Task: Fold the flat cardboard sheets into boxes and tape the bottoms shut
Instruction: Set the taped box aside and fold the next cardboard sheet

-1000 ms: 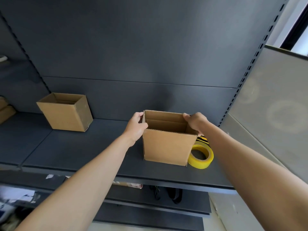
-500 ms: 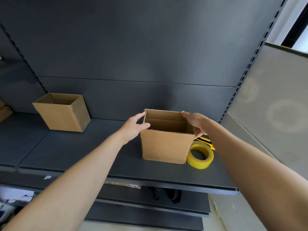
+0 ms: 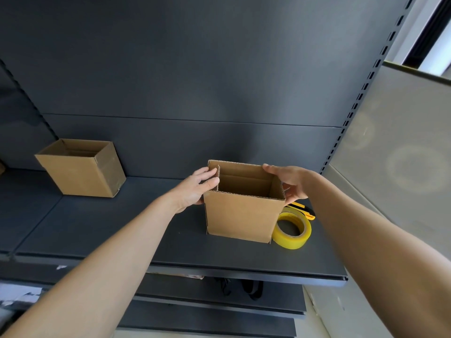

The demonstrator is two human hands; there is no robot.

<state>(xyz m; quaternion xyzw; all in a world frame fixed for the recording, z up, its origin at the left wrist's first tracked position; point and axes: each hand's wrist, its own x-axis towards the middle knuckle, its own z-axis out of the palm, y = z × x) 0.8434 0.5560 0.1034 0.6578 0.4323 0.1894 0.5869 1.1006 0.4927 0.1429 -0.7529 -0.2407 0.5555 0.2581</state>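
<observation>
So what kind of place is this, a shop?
Probably a shop stockroom or packing spot, though I can't be sure. There's dark metal shelving with a slotted upright, an open cardboard box with another box to its left, and a yellow tape roll beside it.

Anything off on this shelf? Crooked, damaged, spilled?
Nothing stands out. The near box stands upright and square on the shelf, open top up, with the left hand and right hand at its sides. The tape roll lies flat beside it. The second box stands open top up farther left.
</observation>
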